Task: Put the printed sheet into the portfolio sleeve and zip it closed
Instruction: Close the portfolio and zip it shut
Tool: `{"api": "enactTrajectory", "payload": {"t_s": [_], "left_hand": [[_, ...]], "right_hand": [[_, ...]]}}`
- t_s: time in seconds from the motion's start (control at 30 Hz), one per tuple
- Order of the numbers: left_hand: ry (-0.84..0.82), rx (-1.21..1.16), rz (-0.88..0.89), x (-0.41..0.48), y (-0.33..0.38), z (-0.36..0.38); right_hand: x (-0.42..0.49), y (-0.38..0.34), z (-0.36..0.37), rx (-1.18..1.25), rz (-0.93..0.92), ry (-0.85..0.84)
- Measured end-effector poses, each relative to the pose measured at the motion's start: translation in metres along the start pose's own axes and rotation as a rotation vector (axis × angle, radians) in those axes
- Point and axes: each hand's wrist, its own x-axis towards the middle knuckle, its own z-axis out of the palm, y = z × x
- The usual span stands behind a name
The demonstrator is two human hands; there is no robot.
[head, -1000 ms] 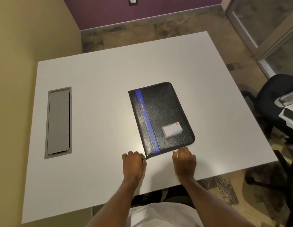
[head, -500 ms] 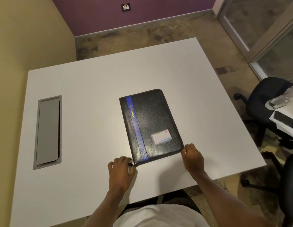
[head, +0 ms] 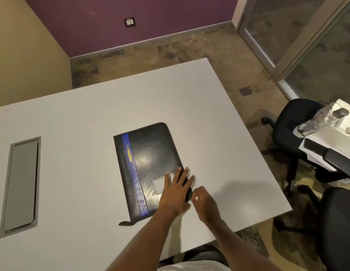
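Observation:
The black portfolio [head: 150, 163], with a blue stripe and yellow lettering, lies closed and flat on the white table [head: 219, 133]. My left hand [head: 175, 192] rests flat on its near right corner with the fingers spread, covering the small card window. My right hand [head: 202, 202] is just right of that corner, and its fingertips are pinched on the portfolio's right edge. The zipper pull [head: 124, 223] lies loose on the table at the near left corner. No printed sheet shows on this table.
A grey cable hatch [head: 21, 184] is set into the table at the left. Two black office chairs [head: 295, 124] stand to the right by another desk [head: 326, 137] holding a plastic bottle and papers. The table's near edge runs close to my body.
My left hand left the portfolio's near left corner and now lies flat on its near right corner. My right hand stays at that corner. The view has tilted up.

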Motion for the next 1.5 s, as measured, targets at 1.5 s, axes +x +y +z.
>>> {"api": "enactTrajectory", "payload": {"t_s": [1.5], "left_hand": [[0.294, -0.216, 0.152, 0.044, -0.042, 0.037]], "right_hand": [[0.275, -0.109, -0.045, -0.47, -0.413, 0.133]]}}
